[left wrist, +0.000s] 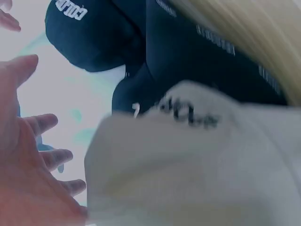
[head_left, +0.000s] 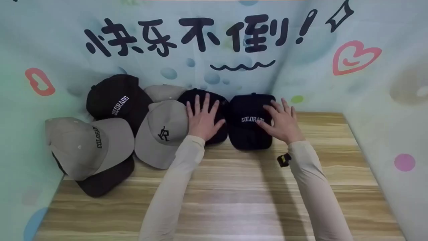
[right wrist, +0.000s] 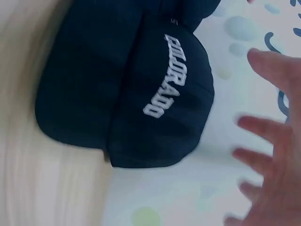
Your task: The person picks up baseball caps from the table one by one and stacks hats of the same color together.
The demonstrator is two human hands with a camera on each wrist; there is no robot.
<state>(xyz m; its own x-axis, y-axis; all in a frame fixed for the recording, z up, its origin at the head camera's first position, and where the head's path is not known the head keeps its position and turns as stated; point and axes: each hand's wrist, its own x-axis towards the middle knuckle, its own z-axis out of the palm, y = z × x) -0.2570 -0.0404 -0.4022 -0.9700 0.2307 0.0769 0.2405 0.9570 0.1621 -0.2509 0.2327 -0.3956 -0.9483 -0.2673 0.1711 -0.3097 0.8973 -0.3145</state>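
My left hand (head_left: 204, 120) is spread in front of a dark cap (head_left: 221, 134) and hides much of it. In the left wrist view the same hand (left wrist: 33, 160) has its fingers apart and holds nothing. Just left of it sits a grey cap with a black monogram (head_left: 167, 124). My right hand (head_left: 283, 122), fingers spread, is at the right side of a navy cap lettered COLORADO (head_left: 249, 107). The right wrist view has a gap between that hand (right wrist: 277, 150) and the navy cap (right wrist: 162, 94).
At the left, a grey COLORADO cap (head_left: 77, 147) lies over a dark brim (head_left: 107, 179). Behind stand a dark brown COLORADO cap (head_left: 113, 90) and another grey cap (head_left: 164, 92). A printed cloth (head_left: 301, 77) backs the wooden table (head_left: 230, 201). A small black object (head_left: 284, 160) is by the right wrist.
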